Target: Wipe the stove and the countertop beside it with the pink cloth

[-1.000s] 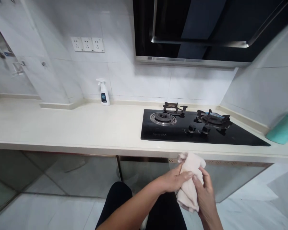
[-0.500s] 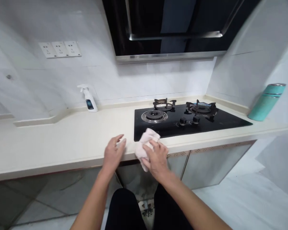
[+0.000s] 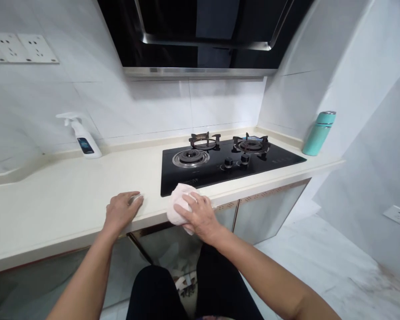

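Note:
My right hand (image 3: 202, 215) grips a crumpled pale pink cloth (image 3: 178, 205) at the front edge of the counter, just beside the near left corner of the black gas stove (image 3: 213, 174). Part of the cloth hangs past the edge, and my palm hides some of it. To the left, my left hand (image 3: 122, 209) rests on the cream countertop (image 3: 96, 191). Its fingers are bent, with the thumb apart from them. A small pale patch shows between thumb and forefinger; whether it is a thing or the counter I cannot tell.
A white spray bottle (image 3: 83, 138) stands by the back wall on the left. A pot support (image 3: 205, 141) sits off its burner at the stove's rear. At the counter's right end is a teal thermos flask (image 3: 319, 134). The black range hood (image 3: 206, 55) hangs above.
The view has swung right. My left hand has come down onto the counter, farther from the right hand. My right hand still holds the cloth near the stove's corner.

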A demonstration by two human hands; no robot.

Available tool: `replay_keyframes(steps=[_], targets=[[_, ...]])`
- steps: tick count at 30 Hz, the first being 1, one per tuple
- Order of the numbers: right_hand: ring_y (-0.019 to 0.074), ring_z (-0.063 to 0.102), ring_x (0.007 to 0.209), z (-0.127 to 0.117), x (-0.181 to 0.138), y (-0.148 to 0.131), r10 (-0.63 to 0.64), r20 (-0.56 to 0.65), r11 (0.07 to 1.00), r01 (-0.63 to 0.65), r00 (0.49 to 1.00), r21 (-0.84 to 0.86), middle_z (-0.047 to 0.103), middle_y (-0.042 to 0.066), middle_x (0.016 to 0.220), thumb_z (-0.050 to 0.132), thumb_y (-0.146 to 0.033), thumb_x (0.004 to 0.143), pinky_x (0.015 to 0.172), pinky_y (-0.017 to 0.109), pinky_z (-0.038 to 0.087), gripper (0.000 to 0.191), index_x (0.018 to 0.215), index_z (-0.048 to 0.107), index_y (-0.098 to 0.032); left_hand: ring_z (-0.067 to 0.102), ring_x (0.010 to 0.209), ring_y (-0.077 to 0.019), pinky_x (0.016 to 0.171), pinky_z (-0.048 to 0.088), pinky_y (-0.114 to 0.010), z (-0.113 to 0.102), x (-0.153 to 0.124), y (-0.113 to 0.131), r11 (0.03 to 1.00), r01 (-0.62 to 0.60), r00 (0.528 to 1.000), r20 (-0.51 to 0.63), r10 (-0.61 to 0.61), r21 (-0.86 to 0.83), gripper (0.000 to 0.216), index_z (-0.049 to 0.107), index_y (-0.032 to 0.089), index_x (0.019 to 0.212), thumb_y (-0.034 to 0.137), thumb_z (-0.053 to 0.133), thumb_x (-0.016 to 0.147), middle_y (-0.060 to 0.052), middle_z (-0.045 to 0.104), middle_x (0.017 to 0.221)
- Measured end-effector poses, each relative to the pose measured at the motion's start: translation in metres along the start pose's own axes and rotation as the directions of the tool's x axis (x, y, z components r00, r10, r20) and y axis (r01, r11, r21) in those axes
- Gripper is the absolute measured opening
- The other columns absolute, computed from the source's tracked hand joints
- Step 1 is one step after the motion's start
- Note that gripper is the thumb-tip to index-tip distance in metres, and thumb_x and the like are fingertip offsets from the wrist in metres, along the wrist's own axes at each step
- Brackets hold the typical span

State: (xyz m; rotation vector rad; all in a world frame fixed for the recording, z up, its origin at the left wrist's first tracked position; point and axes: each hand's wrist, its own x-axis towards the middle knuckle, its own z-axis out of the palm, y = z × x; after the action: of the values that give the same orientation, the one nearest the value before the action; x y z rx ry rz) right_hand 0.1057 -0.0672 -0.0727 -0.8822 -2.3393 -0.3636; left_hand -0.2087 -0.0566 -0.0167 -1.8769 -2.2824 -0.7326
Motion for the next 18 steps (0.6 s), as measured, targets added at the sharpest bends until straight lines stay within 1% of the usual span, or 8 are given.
replay_keyframes(steps=[2,5,7,9,11,13,16,18], targets=[[0.0373,0.041,0.141,-0.007,-0.018,0.026,0.037,-0.019,0.999,-0.038,0.999,-0.022,0.049,0.013,0.156,0.088,-0.040,0.080,0.111,0.055,0.034,0.082,0.152,0.049,-0.036,0.062,0.125,-0.0380,0.104,0.049,-0.049,0.000,0.001,-0.003,1.000,-0.019,1.000,0.009,0.019,0.017,0.056,0.079,0.021,0.116,0.058,0.048,0.088,-0.014,0.074,0.129],[0.0362,0.042,0.141,-0.026,-0.045,0.068,0.099,-0.032,0.993,-0.101,0.995,-0.062,0.050,0.014,0.154,0.089,-0.038,0.078,0.113,0.053,0.034,0.080,0.149,0.053,-0.032,0.061,0.125,-0.0400,0.103,0.049,-0.052,0.002,0.002,-0.005,0.997,-0.036,0.999,0.000,0.037,0.065,0.056,0.080,0.023,0.115,0.059,0.047,0.088,-0.012,0.074,0.129],[0.0364,0.043,0.142,-0.041,-0.063,0.097,0.160,-0.011,0.981,-0.160,0.987,-0.110,0.050,0.016,0.153,0.089,-0.034,0.076,0.114,0.053,0.034,0.079,0.147,0.054,-0.029,0.061,0.126,-0.0406,0.103,0.049,-0.054,0.004,0.002,-0.005,0.996,-0.048,0.999,-0.002,0.049,0.080,0.056,0.079,0.024,0.115,0.060,0.045,0.089,-0.011,0.073,0.131],[0.0370,0.045,0.141,-0.056,-0.081,0.128,0.251,0.025,0.954,-0.242,0.968,-0.179,0.050,0.018,0.153,0.087,-0.033,0.076,0.115,0.057,0.032,0.077,0.145,0.054,-0.026,0.061,0.126,-0.0406,0.103,0.050,-0.054,0.005,0.001,-0.003,0.995,-0.058,0.998,-0.009,0.059,0.085,0.055,0.079,0.024,0.114,0.059,0.044,0.091,-0.011,0.073,0.131],[0.0370,0.047,0.139,-0.071,-0.099,0.162,0.356,0.048,0.909,-0.333,0.933,-0.252,0.051,0.019,0.153,0.084,-0.031,0.078,0.116,0.062,0.029,0.076,0.146,0.051,-0.025,0.061,0.125,-0.0410,0.103,0.050,-0.055,0.005,0.000,-0.001,0.994,-0.060,0.998,-0.011,0.061,0.093,0.054,0.079,0.024,0.114,0.059,0.044,0.091,-0.012,0.073,0.130],[0.0363,0.047,0.140,-0.087,-0.116,0.196,0.463,0.060,0.850,-0.424,0.884,-0.313,0.051,0.019,0.154,0.081,-0.029,0.077,0.116,0.067,0.027,0.079,0.148,0.047,-0.024,0.060,0.125,-0.0417,0.103,0.049,-0.057,0.004,-0.001,0.000,0.993,-0.056,0.998,-0.007,0.057,0.104,0.054,0.079,0.024,0.114,0.058,0.044,0.092,-0.013,0.072,0.130],[0.0357,0.046,0.142,-0.110,-0.133,0.242,0.613,0.080,0.747,-0.543,0.786,-0.384,0.048,0.019,0.157,0.078,-0.028,0.077,0.115,0.069,0.027,0.082,0.151,0.043,-0.022,0.060,0.125,-0.0421,0.104,0.049,-0.058,0.003,-0.002,0.003,0.993,-0.044,0.999,-0.005,0.045,0.112,0.053,0.079,0.024,0.115,0.057,0.044,0.093,-0.013,0.071,0.132],[0.0379,0.048,0.138,-0.123,-0.138,0.263,0.685,0.084,0.680,-0.594,0.723,-0.429,0.048,0.021,0.156,0.076,-0.027,0.077,0.112,0.070,0.030,0.079,0.149,0.045,-0.018,0.060,0.125,-0.0421,0.104,0.049,-0.058,0.002,-0.003,0.006,0.993,-0.034,0.999,-0.003,0.035,0.112,0.051,0.079,0.024,0.115,0.056,0.045,0.093,-0.013,0.071,0.132]])
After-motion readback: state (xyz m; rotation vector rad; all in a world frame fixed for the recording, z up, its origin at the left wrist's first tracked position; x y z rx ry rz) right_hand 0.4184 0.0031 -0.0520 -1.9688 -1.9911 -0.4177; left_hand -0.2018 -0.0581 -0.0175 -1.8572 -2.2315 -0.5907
